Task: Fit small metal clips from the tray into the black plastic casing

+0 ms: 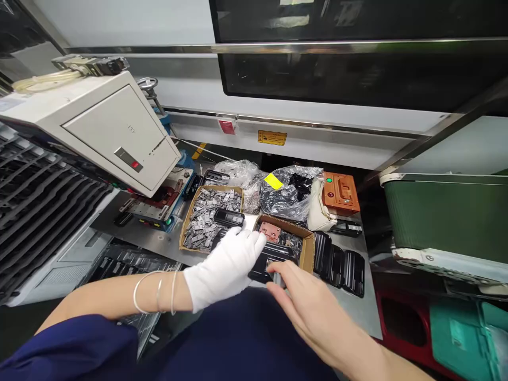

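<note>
My left hand [229,266], in a white glove, is closed on the left end of a black plastic case [264,263] in front of the boxes. My bare right hand [305,296] pinches a small grey part [278,277] against the case's right side. Behind my left hand, another black case [229,217] lies on a cardboard box [183,233] of small grey parts. A second cardboard box [307,254] holds a reddish-brown block [270,232] and dark parts.
Several black cases [353,272] stand at the right. Behind are plastic bags [278,198], a white cloth pouch [318,209] and an orange box [341,193]. A grey cabinet [119,132] overhangs a fixture at the left; a green conveyor [448,219] is at the right.
</note>
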A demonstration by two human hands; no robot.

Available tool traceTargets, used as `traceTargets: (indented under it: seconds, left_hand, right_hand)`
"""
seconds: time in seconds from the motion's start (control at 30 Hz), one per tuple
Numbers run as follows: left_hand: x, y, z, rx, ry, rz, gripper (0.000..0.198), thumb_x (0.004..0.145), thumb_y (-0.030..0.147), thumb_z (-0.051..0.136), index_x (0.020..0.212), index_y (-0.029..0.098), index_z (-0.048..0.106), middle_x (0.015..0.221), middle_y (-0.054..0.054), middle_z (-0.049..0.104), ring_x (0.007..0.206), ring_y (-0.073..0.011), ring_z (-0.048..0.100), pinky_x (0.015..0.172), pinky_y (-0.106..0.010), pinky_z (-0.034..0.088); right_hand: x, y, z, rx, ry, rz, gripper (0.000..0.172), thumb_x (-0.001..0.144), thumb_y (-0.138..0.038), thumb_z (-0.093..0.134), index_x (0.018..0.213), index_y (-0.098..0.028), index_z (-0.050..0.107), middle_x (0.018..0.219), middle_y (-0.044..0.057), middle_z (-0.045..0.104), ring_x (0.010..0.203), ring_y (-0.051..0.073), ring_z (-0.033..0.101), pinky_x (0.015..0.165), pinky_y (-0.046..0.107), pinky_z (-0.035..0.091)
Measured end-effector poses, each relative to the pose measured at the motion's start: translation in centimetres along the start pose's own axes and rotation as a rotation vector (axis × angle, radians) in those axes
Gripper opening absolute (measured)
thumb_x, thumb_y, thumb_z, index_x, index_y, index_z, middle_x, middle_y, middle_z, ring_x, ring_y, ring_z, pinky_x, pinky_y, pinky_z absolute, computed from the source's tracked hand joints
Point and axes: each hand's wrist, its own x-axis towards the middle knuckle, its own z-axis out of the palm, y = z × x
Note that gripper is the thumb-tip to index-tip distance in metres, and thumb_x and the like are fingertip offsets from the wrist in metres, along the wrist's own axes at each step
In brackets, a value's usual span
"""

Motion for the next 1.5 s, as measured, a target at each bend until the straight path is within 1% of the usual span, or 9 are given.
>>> traceTargets:
  seconds: [0.13,0.3,0.47,0.57,0.63,0.7,0.77,1.13,1.5]
  left_hand:
    - [0.3,0.0,1.1,0.061,0.049,0.02,0.058,0.078,0.015,0.067,0.132,0.0,0.052,0.123,-0.023,0.065,0.111,-0.042,0.066,0.098,-0.057,0.057]
    - [-0.4,-0.7,0.8,-0.018,0.244,-0.035,0.054,0.079,0.025,0.077,0.124,0.008,0.053,0.111,-0.018,0.069,0.1,-0.0354,0.07,0.092,-0.051,0.06]
    - [-1.2,-1.3,0.5,0.019,0.304,-0.044,0.056,0.077,0.022,0.078,0.124,0.008,0.051,0.109,-0.018,0.07,0.096,-0.0346,0.071,0.093,-0.051,0.061]
    - [-1.7,-1.8,0.8,0.095,0.36,-0.052,0.06,0.08,0.024,0.075,0.13,0.005,0.048,0.115,-0.021,0.07,0.103,-0.0354,0.071,0.101,-0.053,0.059]
    - [-2.0,-2.3,1.1,0.163,0.365,-0.046,0.055,0.084,0.015,0.064,0.134,0.003,0.045,0.116,-0.021,0.07,0.105,-0.034,0.071,0.105,-0.054,0.057]
    - [-2.2,-2.9,1.4,0.211,0.354,-0.037,0.049,0.087,0.006,0.053,0.135,0.004,0.044,0.116,-0.019,0.071,0.105,-0.0323,0.071,0.106,-0.053,0.056]
    - [-2.3,-3.5,1.7,0.224,0.363,-0.017,0.043,0.09,0.005,0.049,0.133,0.005,0.046,0.114,-0.018,0.072,0.104,-0.0313,0.071,0.105,-0.053,0.056]
    - [-3.5,-5.9,2.3,0.21,0.371,0.035,0.042,0.09,0.006,0.05,0.132,0.002,0.052,0.111,-0.016,0.072,0.1,-0.0307,0.07,0.101,-0.051,0.057]
    - [-3.0,-6.6,2.0,0.149,0.056,-0.123,0.039,0.1,0.008,0.04,0.137,0.004,0.051,0.112,-0.014,0.067,0.102,-0.0296,0.064,0.096,-0.045,0.053]
  right_hand:
    - [0.3,-0.5,2.1,0.03,0.088,0.072,0.028,0.119,-0.032,0.028,0.115,-0.022,0.054,0.095,0.004,0.069,0.08,0.021,0.074,0.067,0.036,0.057]
    - [0.0,0.9,3.7,-0.25,0.303,0.092,0.038,0.115,-0.025,0.035,0.143,-0.008,0.056,0.101,0.011,0.061,0.09,0.026,0.062,0.077,0.04,0.051]
    - [-0.3,2.5,6.3,-0.28,0.459,0.227,0.046,0.115,-0.031,0.039,0.159,-0.034,0.048,0.14,0.017,0.044,0.131,0.038,0.043,0.108,0.061,0.039]
    - [0.1,3.4,6.9,0.349,0.37,0.506,0.064,0.106,-0.058,0.055,0.164,-0.032,0.042,0.154,0.016,0.046,0.145,0.039,0.041,0.119,0.064,0.034]
    - [0.5,3.8,6.9,0.743,0.228,0.684,0.078,0.088,-0.073,0.07,0.144,-0.019,0.065,0.128,0.017,0.067,0.126,0.04,0.061,0.109,0.057,0.049]
    - [1.0,3.8,6.8,0.883,0.132,0.731,0.061,0.08,-0.072,0.078,0.104,-0.016,0.079,0.093,0.012,0.073,0.097,0.035,0.07,0.092,0.047,0.059]
    - [1.2,3.5,7.0,0.894,0.144,0.705,0.049,0.082,-0.067,0.077,0.083,-0.018,0.076,0.078,0.007,0.069,0.086,0.031,0.069,0.085,0.041,0.058]
    - [2.1,2.7,9.6,0.915,0.162,0.726,0.046,0.08,-0.065,0.076,0.079,-0.019,0.077,0.081,0.005,0.071,0.077,0.025,0.061,0.078,0.036,0.055]
    - [3.9,5.1,9.5,0.903,-0.047,0.818,0.057,0.066,-0.077,0.084,0.075,-0.022,0.074,0.08,0.006,0.072,0.085,0.029,0.067,0.078,0.033,0.058]
